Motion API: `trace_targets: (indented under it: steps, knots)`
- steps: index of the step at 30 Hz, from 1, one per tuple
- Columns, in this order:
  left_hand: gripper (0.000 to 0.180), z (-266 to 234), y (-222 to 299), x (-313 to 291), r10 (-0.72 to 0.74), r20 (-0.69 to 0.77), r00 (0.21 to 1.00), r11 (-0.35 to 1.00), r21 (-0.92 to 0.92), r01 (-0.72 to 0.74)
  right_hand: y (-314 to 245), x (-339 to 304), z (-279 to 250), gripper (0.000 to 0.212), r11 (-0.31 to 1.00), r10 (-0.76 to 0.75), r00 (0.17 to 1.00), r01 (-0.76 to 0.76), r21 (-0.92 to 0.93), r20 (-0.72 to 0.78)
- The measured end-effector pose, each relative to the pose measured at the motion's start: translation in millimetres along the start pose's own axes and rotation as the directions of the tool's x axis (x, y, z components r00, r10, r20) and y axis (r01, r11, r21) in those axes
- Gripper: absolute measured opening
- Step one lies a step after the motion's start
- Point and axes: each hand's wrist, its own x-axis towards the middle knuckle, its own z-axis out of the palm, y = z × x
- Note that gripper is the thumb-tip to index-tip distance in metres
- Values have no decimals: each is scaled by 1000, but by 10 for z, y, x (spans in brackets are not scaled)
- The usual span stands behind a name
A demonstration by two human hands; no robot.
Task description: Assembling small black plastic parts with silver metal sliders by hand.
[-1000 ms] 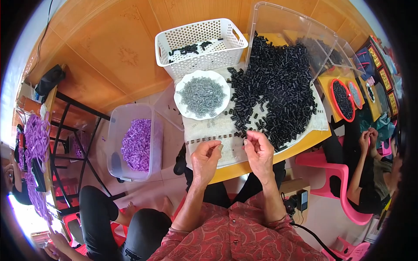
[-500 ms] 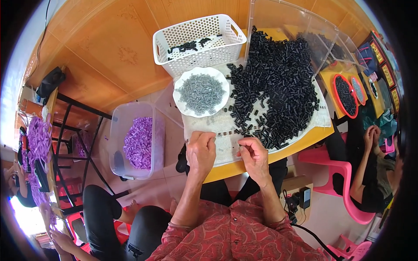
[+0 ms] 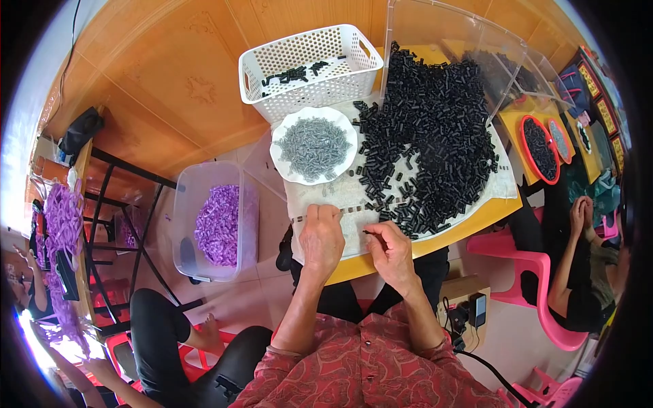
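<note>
My left hand (image 3: 322, 243) rests on the light cloth (image 3: 306, 197) at the table's near edge. Its fingers are curled downward, hiding whatever may be under their tips. To its right, my right hand (image 3: 391, 255) pinches a small black tube piece (image 3: 367, 232) between thumb and forefinger. Ahead of both hands, a dark patterned stripe runs across the cloth. A large heap of short black tube pieces (image 3: 435, 143) covers the right part of the cloth. Beyond my left hand, a white scalloped plate (image 3: 277, 158) holds many small clear grey pieces (image 3: 314, 144).
A white perforated basket (image 3: 306, 95) with a few black pieces stands behind the plate. A clear plastic bin (image 3: 422, 20) lies tipped behind the heap. Lower left, a translucent tub (image 3: 248, 245) contains purple pieces. Other people sit on both sides; a pink chair (image 3: 530, 279) is at right.
My left hand has shifted slightly right, its fingers pointing further forward over the cloth. My right hand has drawn a little left and nearer, and the black piece in its pinch now shows.
</note>
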Motion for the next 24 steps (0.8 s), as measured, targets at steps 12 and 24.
trace_targets:
  steps: [12, 24]
  knots:
    - [9, -79, -59, -24, -291, 318, 902, 504, -751, 428, 69, -16, 37, 16, 999, -16, 1000, 16, -29, 13]
    - [14, -16, -3, -214, -209, 377, 902, 474, -768, 431, -15, -16, 37, 13, 978, 87, 996, -79, 195, -35]
